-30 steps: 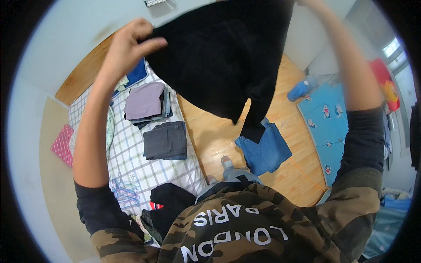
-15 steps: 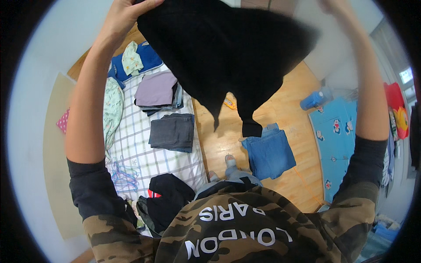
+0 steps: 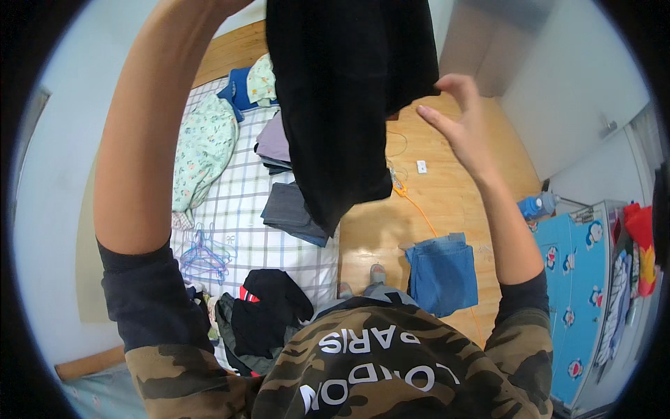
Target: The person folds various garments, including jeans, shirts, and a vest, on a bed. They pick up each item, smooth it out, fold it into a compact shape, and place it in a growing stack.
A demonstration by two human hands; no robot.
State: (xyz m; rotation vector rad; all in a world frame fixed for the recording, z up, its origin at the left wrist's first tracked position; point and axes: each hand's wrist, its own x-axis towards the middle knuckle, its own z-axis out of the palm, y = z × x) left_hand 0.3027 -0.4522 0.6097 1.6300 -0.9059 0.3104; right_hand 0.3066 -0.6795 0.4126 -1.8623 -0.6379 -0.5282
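Note:
A black garment hangs in front of me, its upper part cut off by the top edge; I cannot make out its exact kind. My left hand is only partly in view at that edge. From there it holds the cloth up, its fingers mostly out of sight. Beside the garment's right edge is my right hand, thumb and fingers apart, fingertips close to a corner of the cloth. Whether they touch it is unclear.
Left is a bed with a checked sheet, bearing folded grey trousers, a purple folded garment, hangers and a dark clothes heap. Folded jeans lie right, near an orange cord and a blue cabinet.
The black garment has gone from spread wide to hanging narrow. My right hand has come down and inward to its edge. The view has shifted, showing more floor and the door.

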